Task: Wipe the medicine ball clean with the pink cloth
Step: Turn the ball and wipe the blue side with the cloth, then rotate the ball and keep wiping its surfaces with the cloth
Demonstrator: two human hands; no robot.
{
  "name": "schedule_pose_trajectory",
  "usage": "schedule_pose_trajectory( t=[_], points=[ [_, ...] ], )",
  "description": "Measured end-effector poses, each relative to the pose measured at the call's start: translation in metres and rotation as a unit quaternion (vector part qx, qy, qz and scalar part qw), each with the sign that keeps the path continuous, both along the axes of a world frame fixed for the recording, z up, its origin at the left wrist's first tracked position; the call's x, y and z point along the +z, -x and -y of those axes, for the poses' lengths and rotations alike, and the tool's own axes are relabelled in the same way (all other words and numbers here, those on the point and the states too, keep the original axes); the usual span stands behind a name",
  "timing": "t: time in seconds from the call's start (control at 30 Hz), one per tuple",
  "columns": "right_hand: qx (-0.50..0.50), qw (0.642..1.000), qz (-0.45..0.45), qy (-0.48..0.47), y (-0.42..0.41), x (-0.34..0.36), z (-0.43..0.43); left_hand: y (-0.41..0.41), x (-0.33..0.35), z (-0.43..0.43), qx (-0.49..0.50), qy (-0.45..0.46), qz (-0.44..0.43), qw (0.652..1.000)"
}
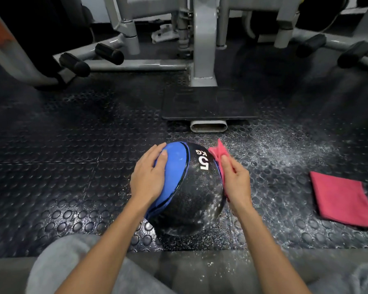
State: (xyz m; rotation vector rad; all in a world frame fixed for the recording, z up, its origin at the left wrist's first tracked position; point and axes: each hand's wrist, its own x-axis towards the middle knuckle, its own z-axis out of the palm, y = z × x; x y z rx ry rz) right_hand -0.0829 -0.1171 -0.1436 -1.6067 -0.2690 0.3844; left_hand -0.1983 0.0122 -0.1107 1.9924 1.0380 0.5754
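A black and blue medicine ball (191, 194) marked "5 KG" rests on the studded rubber floor, speckled with white dust on its black side. My left hand (148, 177) lies flat on the blue panel on the ball's left, fingers spread. My right hand (237, 181) presses a pink cloth (218, 153) against the ball's right side; the cloth sticks out above my fingers and is mostly hidden under the palm.
A second folded pink cloth (342, 200) lies on the floor at the right. White powder is scattered over the floor (285, 149) right of the ball. A grey gym machine frame (202, 49) with a black footplate (206, 102) stands behind the ball. My grey-trousered knee (57, 262) is at bottom left.
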Motion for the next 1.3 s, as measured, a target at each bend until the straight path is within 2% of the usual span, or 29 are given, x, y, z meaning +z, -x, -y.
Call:
schedule_pose_trajectory(
  t=[0.03, 0.07, 0.1, 0.17, 0.2, 0.23, 0.27, 0.33, 0.37, 0.4, 0.43, 0.5, 0.57, 0.6, 0.63, 0.67, 0.73, 0.8, 0.87, 0.97, 1.03, 1.13, 1.23, 1.27, 1.3],
  points=[
    [-0.009, 1.0, 0.003, 0.002, 0.002, 0.0, 0.002, -0.004, 0.001, 0.0, 0.002, -0.002, -0.01, 1.0],
    [-0.013, 0.998, 0.065, 0.005, 0.008, 0.002, 0.002, -0.009, 0.003, -0.001, 0.002, -0.003, -0.019, 1.0],
    [0.001, 0.985, 0.169, 0.027, 0.018, 0.005, 0.001, -0.013, 0.004, -0.003, 0.002, 0.0, -0.025, 1.0],
    [0.051, 0.924, 0.368, 0.088, 0.032, 0.01, -0.002, -0.016, 0.005, -0.007, -0.009, 0.0, -0.032, 0.999],
    [0.07, 0.905, 0.409, 0.091, 0.029, 0.008, -0.002, -0.017, 0.005, -0.008, -0.016, -0.001, -0.032, 0.999],
    [0.086, 0.908, 0.404, 0.075, 0.022, 0.008, -0.001, -0.017, 0.005, -0.007, -0.017, -0.002, -0.03, 0.999],
    [0.09, 0.931, 0.35, 0.046, 0.012, 0.006, 0.001, -0.017, 0.005, -0.007, -0.012, -0.001, -0.027, 1.0],
    [0.059, 0.984, 0.166, -0.001, -0.009, 0.003, 0.005, -0.02, 0.004, -0.005, 0.001, -0.001, -0.026, 1.0],
    [0.035, 0.996, 0.08, -0.002, -0.018, 0.002, 0.006, -0.023, 0.004, -0.003, 0.005, -0.004, -0.03, 1.0],
    [0.023, 0.999, 0.039, 0.013, -0.022, 0.001, 0.006, -0.027, 0.006, -0.001, 0.009, -0.008, -0.038, 0.999],
    [0.017, 0.999, 0.041, 0.026, -0.022, 0.002, 0.005, -0.032, 0.008, 0.001, 0.012, -0.012, -0.048, 0.999],
    [0.007, 0.988, 0.155, 0.02, -0.014, 0.005, 0.0, -0.041, 0.012, 0.001, 0.014, -0.022, -0.071, 0.997],
    [0.05, 0.939, 0.334, 0.064, -0.003, 0.014, -0.006, -0.046, 0.013, 0.0, 0.002, -0.033, -0.085, 0.996],
    [0.075, 0.913, 0.391, 0.085, -0.003, 0.014, -0.009, -0.047, 0.014, 0.0, -0.006, -0.036, -0.089, 0.995],
    [0.098, 0.905, 0.404, 0.095, -0.011, 0.013, -0.011, -0.048, 0.013, 0.001, -0.01, -0.037, -0.092, 0.995],
    [0.11, 0.917, 0.371, 0.093, -0.022, 0.015, -0.014, -0.048, 0.014, 0.002, -0.011, -0.039, -0.093, 0.995],
    [0.105, 0.964, 0.228, 0.09, -0.054, 0.017, -0.02, -0.048, 0.014, 0.004, -0.008, -0.046, -0.093, 0.995],
    [0.104, 0.98, 0.131, 0.112, -0.072, 0.019, -0.021, -0.051, 0.015, 0.006, -0.004, -0.046, -0.094, 0.994],
    [0.09, 0.973, 0.168, 0.128, -0.061, 0.02, -0.018, -0.055, 0.017, 0.005, 0.006, -0.037, -0.101, 0.994],
    [0.063, 0.953, 0.287, 0.074, -0.008, 0.019, 0.0, -0.055, 0.017, 0.002, 0.008, -0.033, -0.107, 0.994],
    [0.075, 0.938, 0.33, 0.075, 0.006, 0.019, 0.009, -0.051, 0.016, 0.002, -0.01, -0.039, -0.093, 0.995],
    [0.082, 0.947, 0.29, 0.112, -0.027, 0.028, -0.011, -0.047, 0.014, 0.003, -0.017, -0.046, -0.088, 0.995],
    [0.086, 0.97, 0.147, 0.171, -0.067, 0.032, -0.03, -0.049, 0.014, 0.008, -0.008, -0.05, -0.095, 0.994],
    [0.08, 0.971, 0.137, 0.177, -0.071, 0.029, -0.031, -0.05, 0.014, 0.009, -0.002, -0.049, -0.098, 0.994],
    [0.068, 0.969, 0.165, 0.169, -0.065, 0.025, -0.029, -0.053, 0.015, 0.008, 0.005, -0.044, -0.1, 0.994]
  ],
)
